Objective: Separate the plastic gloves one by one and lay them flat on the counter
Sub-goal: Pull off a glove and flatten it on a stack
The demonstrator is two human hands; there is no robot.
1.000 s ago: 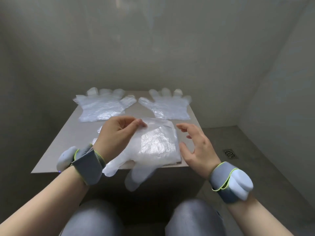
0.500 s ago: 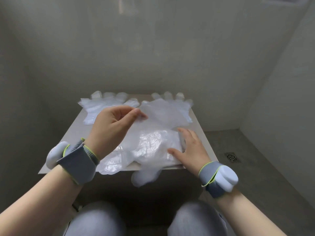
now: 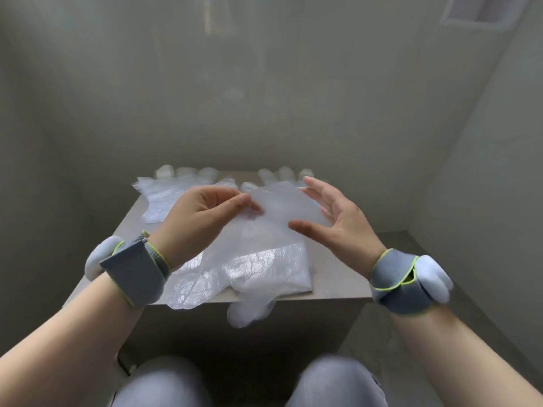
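Pinched between the thumb and fingertips of the left hand (image 3: 205, 218), a thin translucent plastic glove (image 3: 282, 210) is held up above the grey-beige rectangular counter (image 3: 332, 292) in the head view, and its lower part trails down toward the counter's near half. The right hand (image 3: 338, 218) is held open with fingers spread at the raised glove's right edge; whether contact is made cannot be told. A crinkled pile of clear plastic gloves (image 3: 273, 268) is seen on the counter's near half, with glove fingers hanging over the near edge. Two gloves are laid flat along the counter's far edge: the far-left flat glove (image 3: 164, 198) and the far-right flat glove (image 3: 282, 173), the latter partly hidden behind the raised one. A grey left wrist strap (image 3: 135, 271) and a grey right wrist strap (image 3: 405, 283), each with a white pod, are worn.
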